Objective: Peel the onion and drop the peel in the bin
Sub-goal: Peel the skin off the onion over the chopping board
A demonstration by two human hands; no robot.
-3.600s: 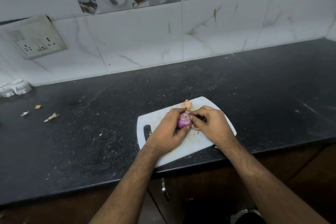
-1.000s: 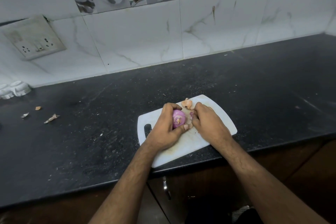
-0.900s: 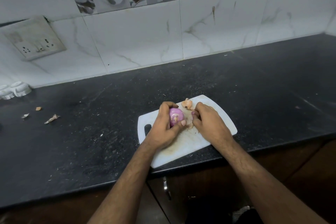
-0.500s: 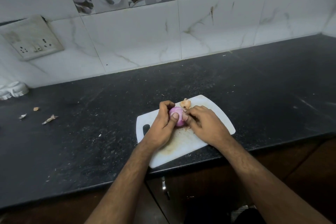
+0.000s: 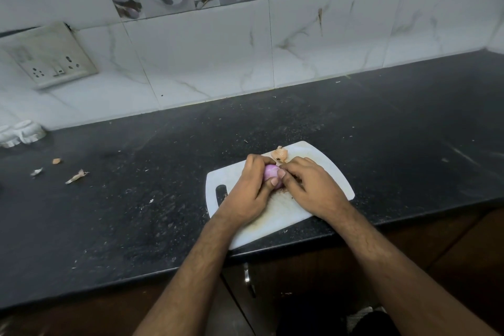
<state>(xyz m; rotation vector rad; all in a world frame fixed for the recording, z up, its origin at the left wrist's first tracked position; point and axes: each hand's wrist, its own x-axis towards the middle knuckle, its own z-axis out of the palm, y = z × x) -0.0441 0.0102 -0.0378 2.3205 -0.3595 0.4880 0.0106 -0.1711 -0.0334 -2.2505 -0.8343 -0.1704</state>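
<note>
1. Your left hand (image 5: 249, 191) grips the purple onion (image 5: 271, 173) over the white cutting board (image 5: 331, 169).
2. Your right hand (image 5: 311, 185) pinches at the onion's side.
3. Loose peel (image 5: 279, 153) lies on the board's far edge.

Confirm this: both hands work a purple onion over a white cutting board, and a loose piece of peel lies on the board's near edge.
Not quite. The head view shows the peel piece at the cutting board's far edge, beyond the fingers. The rest holds: the left hand grips the purple onion and the right hand picks at it.
</note>
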